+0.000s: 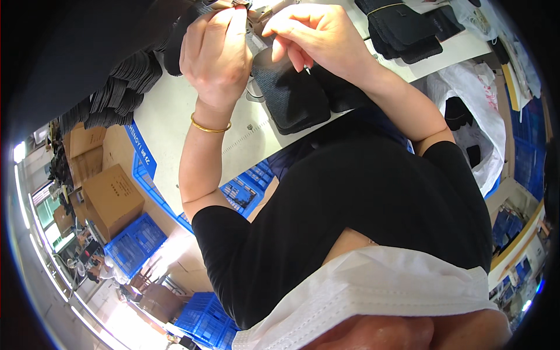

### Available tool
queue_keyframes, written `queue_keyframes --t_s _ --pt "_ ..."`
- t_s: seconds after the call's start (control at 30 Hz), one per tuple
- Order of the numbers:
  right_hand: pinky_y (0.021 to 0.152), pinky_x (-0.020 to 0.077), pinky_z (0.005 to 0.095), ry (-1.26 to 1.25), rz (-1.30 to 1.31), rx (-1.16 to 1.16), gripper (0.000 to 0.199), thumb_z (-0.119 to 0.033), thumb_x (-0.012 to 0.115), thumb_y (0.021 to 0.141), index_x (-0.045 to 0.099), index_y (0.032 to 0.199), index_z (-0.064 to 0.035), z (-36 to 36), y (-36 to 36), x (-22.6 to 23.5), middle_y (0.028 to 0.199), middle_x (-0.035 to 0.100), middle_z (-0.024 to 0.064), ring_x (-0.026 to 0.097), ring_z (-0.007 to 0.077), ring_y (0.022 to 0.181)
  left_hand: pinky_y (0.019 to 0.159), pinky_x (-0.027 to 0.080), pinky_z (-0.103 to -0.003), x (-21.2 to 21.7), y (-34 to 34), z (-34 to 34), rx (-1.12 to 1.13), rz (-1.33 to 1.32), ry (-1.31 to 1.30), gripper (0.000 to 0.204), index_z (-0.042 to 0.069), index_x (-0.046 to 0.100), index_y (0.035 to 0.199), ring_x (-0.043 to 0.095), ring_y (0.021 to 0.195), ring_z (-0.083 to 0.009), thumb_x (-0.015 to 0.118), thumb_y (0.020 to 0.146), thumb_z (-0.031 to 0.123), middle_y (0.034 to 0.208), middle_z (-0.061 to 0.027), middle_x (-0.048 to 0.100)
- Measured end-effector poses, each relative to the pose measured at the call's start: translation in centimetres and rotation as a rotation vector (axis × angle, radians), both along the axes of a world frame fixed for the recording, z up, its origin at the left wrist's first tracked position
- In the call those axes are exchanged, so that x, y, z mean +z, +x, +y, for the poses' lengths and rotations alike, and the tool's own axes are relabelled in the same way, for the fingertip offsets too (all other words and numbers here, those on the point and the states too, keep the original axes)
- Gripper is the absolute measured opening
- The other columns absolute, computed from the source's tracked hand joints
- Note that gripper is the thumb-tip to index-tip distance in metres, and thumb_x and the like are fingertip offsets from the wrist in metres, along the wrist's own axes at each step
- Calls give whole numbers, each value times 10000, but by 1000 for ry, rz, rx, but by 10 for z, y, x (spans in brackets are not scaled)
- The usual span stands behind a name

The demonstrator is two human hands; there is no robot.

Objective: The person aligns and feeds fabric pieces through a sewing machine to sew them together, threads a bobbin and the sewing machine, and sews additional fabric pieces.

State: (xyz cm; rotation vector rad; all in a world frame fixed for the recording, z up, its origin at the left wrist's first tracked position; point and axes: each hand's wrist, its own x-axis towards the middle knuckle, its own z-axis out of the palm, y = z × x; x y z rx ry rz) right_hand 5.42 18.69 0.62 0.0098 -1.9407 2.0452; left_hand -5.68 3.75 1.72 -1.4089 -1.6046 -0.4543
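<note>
— What's closest to the lens?

— A white face mask (373,291) at the bottom edge, and above it a black short-sleeved shirt (350,198). Both bare forearms run up from there to the top of the picture.

— And the hands?

— The left hand (214,52) wears a thin gold bangle (210,126) at the wrist. Its grip is closed, fingers curled over a small dark piece with a bit of metal (248,23) at the top edge. The right hand (315,35) is just beside it, fingertips pinched on the same small piece; a thin pointed tip shows under its palm, too small to tell what it is.

— Where is that piece, then?

— Up between the two hands, held above the table (175,122), nearly out of view. Part of it is hidden by the fingers.

— Anything under the hands?

— A dark grey fabric pad (291,93) lies on the white table right below them. A stack of black pieces (116,93) is fanned out at the left, and another black pile (402,29) lies at the top right.

— Around the table?

— Blue plastic crates (134,242) and cardboard boxes (111,198) on the floor at the left, and a white plastic bag (472,111) with dark things inside at the right.
</note>
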Motion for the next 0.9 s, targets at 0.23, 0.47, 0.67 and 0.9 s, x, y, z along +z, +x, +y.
queue_keyframes --t_s 0.23,0.47,0.67,0.9 --pt "518 467 256 -2 -51 66 136 -60 588 947 668 891 36 2 1 -5 742 685 107 586 135 533 728 522 -330 -8 2 4 51 -145 35 224 4 708 964 637 820 -258 719 745 -41 947 -89 674" --pt "465 397 187 89 -44 94 200 -202 565 992 703 984 -58 4 7 -12 739 694 34 572 51 526 992 480 -403 -10 -37 -34 -47 -187 -200 256 1 670 1141 583 1196 -298 660 885 15 1203 -144 646" --pt "545 483 196 87 22 70 195 -188 590 986 689 1060 -36 -20 -3 -17 857 712 51 643 89 637 735 573 -281 8 -33 -36 -113 67 -175 373 54 706 1098 696 893 -202 681 731 -6 1075 -51 693" --pt "651 552 244 -84 13 162 199 -120 538 1004 652 1096 14 -36 -3 -22 832 606 1 612 67 777 520 460 -260 19 -3 -19 -86 -120 -182 356 83 718 998 578 641 -137 669 649 35 830 9 564"
